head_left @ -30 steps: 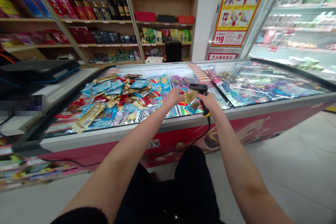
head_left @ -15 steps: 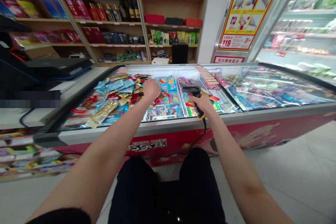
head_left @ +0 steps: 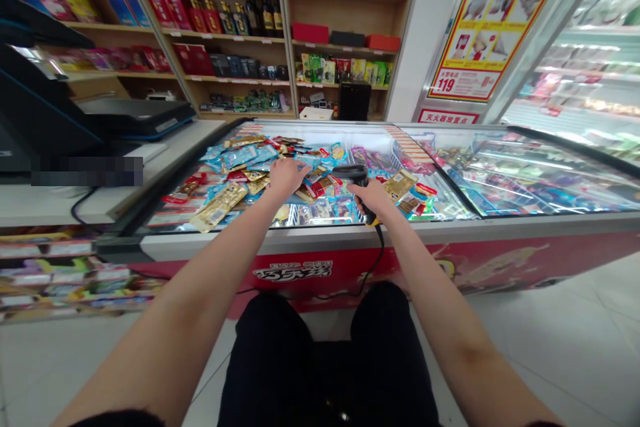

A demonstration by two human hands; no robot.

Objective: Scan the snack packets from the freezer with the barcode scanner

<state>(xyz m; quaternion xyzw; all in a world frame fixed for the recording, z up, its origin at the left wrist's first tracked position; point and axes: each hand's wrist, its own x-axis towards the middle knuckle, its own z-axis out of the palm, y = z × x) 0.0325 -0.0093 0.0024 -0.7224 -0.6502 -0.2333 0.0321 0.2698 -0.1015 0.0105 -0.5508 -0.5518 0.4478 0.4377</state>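
Observation:
My left hand [head_left: 289,177] is over the pile of wrapped ice creams [head_left: 245,163] on the freezer's glass top. Its fingers are pinched at a light blue ice cream packet [head_left: 311,161]; the fingertips are partly hidden. In my right hand [head_left: 371,198] is a black and yellow barcode scanner [head_left: 354,173], its head turned toward the left hand. From the grip a black cable [head_left: 379,260] hangs down the freezer front. A gold packet [head_left: 400,184] lies just right of the scanner, and another gold packet [head_left: 219,207] lies at the front left.
The chest freezer [head_left: 425,235] spans the front, with frozen goods in baskets under its glass. On the left, a counter [head_left: 173,153] holds a dark weighing scale [head_left: 140,117]. Shelves [head_left: 225,40] with boxes and bottles stand behind. My knees are close to the freezer front.
My left hand has gone from a fist to fingers reaching over the blue packets. The scanner has moved closer to it. More of the gold packet on the right shows.

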